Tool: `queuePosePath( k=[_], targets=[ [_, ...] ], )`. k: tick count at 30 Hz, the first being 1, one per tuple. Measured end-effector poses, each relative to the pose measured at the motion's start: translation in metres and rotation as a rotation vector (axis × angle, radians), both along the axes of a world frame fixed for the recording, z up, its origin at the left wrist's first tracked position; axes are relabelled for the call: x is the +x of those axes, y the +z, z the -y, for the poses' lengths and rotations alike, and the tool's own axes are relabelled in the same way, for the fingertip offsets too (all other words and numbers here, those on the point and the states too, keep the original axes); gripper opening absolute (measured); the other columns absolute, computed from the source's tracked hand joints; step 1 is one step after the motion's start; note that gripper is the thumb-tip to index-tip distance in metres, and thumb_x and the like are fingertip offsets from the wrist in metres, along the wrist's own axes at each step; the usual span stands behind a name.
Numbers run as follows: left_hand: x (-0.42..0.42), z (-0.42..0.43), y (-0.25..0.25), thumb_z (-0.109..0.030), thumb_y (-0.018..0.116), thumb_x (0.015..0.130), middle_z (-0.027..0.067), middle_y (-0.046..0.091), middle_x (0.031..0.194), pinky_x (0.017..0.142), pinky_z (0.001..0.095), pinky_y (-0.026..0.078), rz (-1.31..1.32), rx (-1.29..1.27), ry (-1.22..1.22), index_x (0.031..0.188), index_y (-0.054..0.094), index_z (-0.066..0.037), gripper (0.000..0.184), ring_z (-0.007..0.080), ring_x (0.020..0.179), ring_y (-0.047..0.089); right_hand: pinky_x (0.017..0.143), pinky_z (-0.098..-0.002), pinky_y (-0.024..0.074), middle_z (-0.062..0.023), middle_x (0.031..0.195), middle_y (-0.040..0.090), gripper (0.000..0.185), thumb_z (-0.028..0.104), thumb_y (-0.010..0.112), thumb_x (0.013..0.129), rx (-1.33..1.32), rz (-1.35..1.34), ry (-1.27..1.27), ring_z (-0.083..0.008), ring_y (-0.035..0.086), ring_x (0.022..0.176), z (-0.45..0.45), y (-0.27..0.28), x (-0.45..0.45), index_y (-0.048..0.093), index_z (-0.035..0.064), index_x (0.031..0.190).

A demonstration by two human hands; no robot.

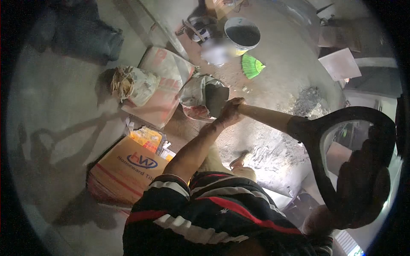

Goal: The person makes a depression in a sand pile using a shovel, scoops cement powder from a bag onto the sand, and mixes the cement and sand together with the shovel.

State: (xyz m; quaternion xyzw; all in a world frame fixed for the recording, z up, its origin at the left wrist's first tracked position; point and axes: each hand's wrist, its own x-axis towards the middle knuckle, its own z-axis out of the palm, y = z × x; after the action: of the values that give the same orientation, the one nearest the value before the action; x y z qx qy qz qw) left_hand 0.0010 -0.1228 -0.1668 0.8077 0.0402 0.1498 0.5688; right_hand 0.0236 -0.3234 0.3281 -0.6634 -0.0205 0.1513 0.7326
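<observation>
My left hand (231, 112) is wrapped round the pale wooden shaft of a shovel (267, 117), low down near its far end. The shovel's black D-shaped handle (318, 160) rises close to the camera at the right. My right hand (363, 187), dark in shadow, is closed on that handle's grip. Just beyond my left hand, in line with the shaft, is a dark grey flat shape (218, 97) at the mouth of a crumpled whitish sack (192, 94). I cannot tell whether it is the blade or the sack's contents.
Grey powdery mix (277, 149) covers the floor by my foot. A bucket (242, 33) and green broom head (252, 66) lie ahead. Leftward are a tile carton (124, 166), a flat printed sack (164, 70) and a rolled-open bag (136, 85). A square tile (340, 64) is at right.
</observation>
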Motion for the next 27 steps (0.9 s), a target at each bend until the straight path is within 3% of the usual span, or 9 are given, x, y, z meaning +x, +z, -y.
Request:
queuePosePath(
  k=[6, 8, 10, 12, 15, 20, 23, 25, 27],
  targets=[
    [0.006, -0.006, 0.016, -0.003, 0.069, 0.066, 0.0145, 0.059, 0.083, 0.075, 0.0461, 0.046, 0.135, -0.009, 0.330, 0.086, 0.053, -0.007, 0.026, 0.0380, 0.086, 0.060, 0.083, -0.0325, 0.0555, -0.0230, 0.119, 0.061, 0.046, 0.018, 0.057, 0.090, -0.197, 0.461, 0.064, -0.0274, 0.066, 0.103, -0.021, 0.000, 0.018, 0.050, -0.0059, 0.129],
    [0.012, -0.008, 0.018, -0.003, 0.068, 0.067, 0.0145, 0.057, 0.086, 0.076, 0.0468, 0.045, 0.171, -0.102, 0.402, 0.089, 0.052, -0.006, 0.027, 0.0383, 0.086, 0.058, 0.084, -0.0330, 0.0548, -0.0218, 0.117, 0.062, 0.046, 0.019, 0.060, 0.087, -0.499, 0.820, 0.061, -0.0276, 0.066, 0.102, -0.022, 0.006, 0.025, 0.053, -0.0057, 0.125],
    [0.027, -0.008, 0.015, -0.003, 0.069, 0.067, 0.0154, 0.054, 0.088, 0.073, 0.0451, 0.044, 0.351, 0.006, 0.637, 0.092, 0.053, -0.006, 0.029, 0.0381, 0.085, 0.056, 0.085, -0.0334, 0.0540, -0.0205, 0.114, 0.063, 0.046, 0.020, 0.063, 0.084, -0.938, 1.203, 0.055, -0.0278, 0.066, 0.101, -0.027, 0.012, 0.031, 0.056, -0.0055, 0.122],
    [0.031, -0.007, 0.003, -0.004, 0.070, 0.067, 0.0161, 0.053, 0.087, 0.074, 0.0447, 0.044, 0.261, -0.119, 0.650, 0.095, 0.054, -0.006, 0.032, 0.0382, 0.086, 0.056, 0.086, -0.0339, 0.0533, -0.0192, 0.112, 0.064, 0.046, 0.021, 0.066, 0.081, -1.264, 1.469, 0.118, -0.0280, 0.066, 0.101, -0.031, 0.013, 0.030, 0.059, -0.0053, 0.118],
    [0.018, -0.013, -0.010, -0.008, 0.073, 0.065, 0.0164, 0.053, 0.092, 0.079, 0.0479, 0.043, 0.197, 0.014, 0.625, 0.097, 0.053, -0.007, 0.037, 0.0375, 0.092, 0.055, 0.087, -0.0345, 0.0522, -0.0173, 0.109, 0.066, 0.046, 0.022, 0.071, 0.077, -1.429, 1.514, 0.287, -0.0283, 0.066, 0.100, -0.041, 0.011, 0.011, 0.063, -0.0050, 0.113],
    [0.000, -0.021, -0.014, -0.008, 0.072, 0.064, 0.0163, 0.055, 0.090, 0.079, 0.0480, 0.043, 0.187, 0.111, 0.408, 0.093, 0.054, -0.007, 0.034, 0.0374, 0.091, 0.056, 0.079, -0.0300, 0.0480, -0.0147, 0.096, 0.064, 0.040, 0.012, 0.074, 0.064, -1.324, 1.024, 0.640, -0.0276, 0.063, 0.089, -0.053, 0.033, -0.005, 0.066, -0.0046, 0.100],
    [0.002, -0.011, -0.015, -0.006, 0.071, 0.063, 0.0172, 0.056, 0.087, 0.080, 0.0491, 0.045, 0.143, 0.113, 0.355, 0.088, 0.055, -0.005, 0.029, 0.0386, 0.091, 0.057, 0.085, -0.0347, 0.0519, -0.0162, 0.104, 0.067, 0.042, 0.020, 0.075, 0.074, -1.406, 0.958, 0.761, -0.0306, 0.066, 0.098, -0.025, 0.038, 0.024, 0.068, -0.0050, 0.107],
    [-0.006, 0.012, 0.007, -0.006, 0.071, 0.064, 0.0194, 0.057, 0.088, 0.081, 0.0483, 0.048, 0.229, 0.123, 0.526, 0.087, 0.055, -0.003, 0.028, 0.0398, 0.092, 0.058, 0.088, -0.0369, 0.0523, -0.0164, 0.107, 0.068, 0.042, 0.022, 0.073, 0.078, -1.524, 1.326, 0.692, -0.0308, 0.066, 0.102, 0.001, 0.034, 0.051, 0.068, -0.0047, 0.109],
    [-0.002, 0.029, 0.004, -0.006, 0.071, 0.064, 0.0189, 0.057, 0.087, 0.081, 0.0481, 0.048, 0.140, 0.126, 0.506, 0.087, 0.055, -0.003, 0.027, 0.0397, 0.091, 0.059, 0.091, -0.0391, 0.0528, -0.0165, 0.110, 0.068, 0.041, 0.024, 0.071, 0.082, -1.642, 1.676, 0.571, -0.0311, 0.066, 0.106, 0.038, 0.029, 0.068, 0.068, -0.0044, 0.112]
  ],
)
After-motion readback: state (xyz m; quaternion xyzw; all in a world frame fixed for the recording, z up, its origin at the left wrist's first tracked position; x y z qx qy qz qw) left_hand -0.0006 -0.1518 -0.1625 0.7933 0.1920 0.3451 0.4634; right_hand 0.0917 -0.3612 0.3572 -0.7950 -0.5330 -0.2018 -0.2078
